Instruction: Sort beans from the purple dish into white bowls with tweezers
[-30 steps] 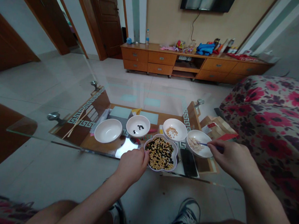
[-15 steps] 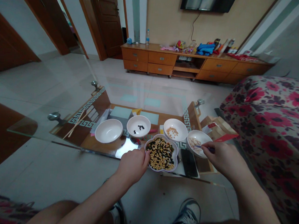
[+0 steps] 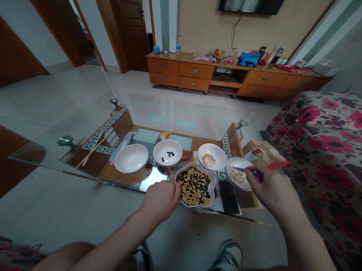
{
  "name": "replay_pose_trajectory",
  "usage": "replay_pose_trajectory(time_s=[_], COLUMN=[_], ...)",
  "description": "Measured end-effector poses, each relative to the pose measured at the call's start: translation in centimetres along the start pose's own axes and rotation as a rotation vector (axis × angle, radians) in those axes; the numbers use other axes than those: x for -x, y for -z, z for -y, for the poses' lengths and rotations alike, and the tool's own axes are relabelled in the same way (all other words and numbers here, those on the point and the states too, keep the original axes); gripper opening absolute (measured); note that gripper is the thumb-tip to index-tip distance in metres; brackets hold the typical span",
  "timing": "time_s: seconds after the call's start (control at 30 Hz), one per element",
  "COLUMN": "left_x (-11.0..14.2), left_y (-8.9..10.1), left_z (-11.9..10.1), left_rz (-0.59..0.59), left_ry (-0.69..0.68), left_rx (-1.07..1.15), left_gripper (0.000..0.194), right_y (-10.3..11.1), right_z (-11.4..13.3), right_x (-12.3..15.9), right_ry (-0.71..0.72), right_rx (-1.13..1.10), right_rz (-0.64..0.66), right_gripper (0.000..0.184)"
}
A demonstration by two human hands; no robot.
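Shifted left, right-hand fingers (image 3: 250, 176) pinch a blue pick (image 3: 242, 170) over a white bowl (image 3: 235, 179) beside a phone (image 3: 228, 196).

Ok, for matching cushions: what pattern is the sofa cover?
The sofa cover has crimson-pink flowers on beige; head view.

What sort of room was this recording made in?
Most likely a home living room: there's a floral-covered sofa, a glass coffee table, and a low wooden TV cabinet beneath a wall-mounted television.
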State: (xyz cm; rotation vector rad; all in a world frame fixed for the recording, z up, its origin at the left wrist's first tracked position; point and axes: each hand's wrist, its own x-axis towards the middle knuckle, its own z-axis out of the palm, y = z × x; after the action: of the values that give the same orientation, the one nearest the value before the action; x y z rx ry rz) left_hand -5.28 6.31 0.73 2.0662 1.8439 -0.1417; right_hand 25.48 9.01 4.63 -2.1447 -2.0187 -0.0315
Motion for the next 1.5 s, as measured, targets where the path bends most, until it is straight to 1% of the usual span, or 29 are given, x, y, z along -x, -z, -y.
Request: replay_pose_trajectory(time_s=[0.1, 0.17, 0.27, 0.4, 0.57, 0.67, 0.87, 1.1, 1.27, 1.5], left_x=[0.0, 0.0, 0.0, 0.0, 0.0, 0.0, 0.0, 0.1, 0.1, 0.0], left_y=[0.0, 0.1, 0.1, 0.1, 0.0, -0.1, 0.1, 0.2, 0.2, 0.1], left_z=[0.0, 0.0, 0.0, 0.0, 0.1, 0.1, 0.1, 0.0, 0.0, -0.1], left_rz=[-0.002, -0.004, -0.012, -0.013, -0.015, -0.017, -0.012, -0.005, -0.001, -0.010], left_ry=[0.000, -0.001, -0.004, -0.005, -0.010, -0.008, -0.005, -0.006, -0.001, -0.004], left_rx=[-0.001, -0.001, 0.000, 0.001, 0.001, -0.003, -0.005, -0.011, -0.003, -0.010], left_gripper=[0.054, 0.054, 0.053, 0.053, 0.053, 0.053, 0.053, 0.053, 0.053, 0.053], right_y=[0.2, 0.4, 0.9, 1.2, 0.3, -0.5, -1.6, -2.0, -2.2, -1.9], right_z=[0.5, 1.1, 2.0, 3.3, 4.7, 5.2, 5.1, 5.3, 5.4, 5.6], right_x=[0.0, 0.0, 0.0, 0.2, 0.6, 0.9, 1.0, 0.9, 1.0, 1.0], right_ry=[-0.037, -0.049, -0.020, 0.066, 0.190, 0.228, 0.235, 0.267, 0.253, 0.243], right_rx=[-0.048, -0.120, -0.264, -0.403, -0.481, -0.462, -0.379, -0.349, -0.308, -0.286], right_rz=[-0.049, -0.083, -0.090, 0.009, 0.213, 0.303, 0.356, 0.377, 0.375, 0.399], right_gripper=[0.030, 0.031, 0.033, 0.033, 0.029, 0.026, 0.023, 0.024, 0.025, 0.026])
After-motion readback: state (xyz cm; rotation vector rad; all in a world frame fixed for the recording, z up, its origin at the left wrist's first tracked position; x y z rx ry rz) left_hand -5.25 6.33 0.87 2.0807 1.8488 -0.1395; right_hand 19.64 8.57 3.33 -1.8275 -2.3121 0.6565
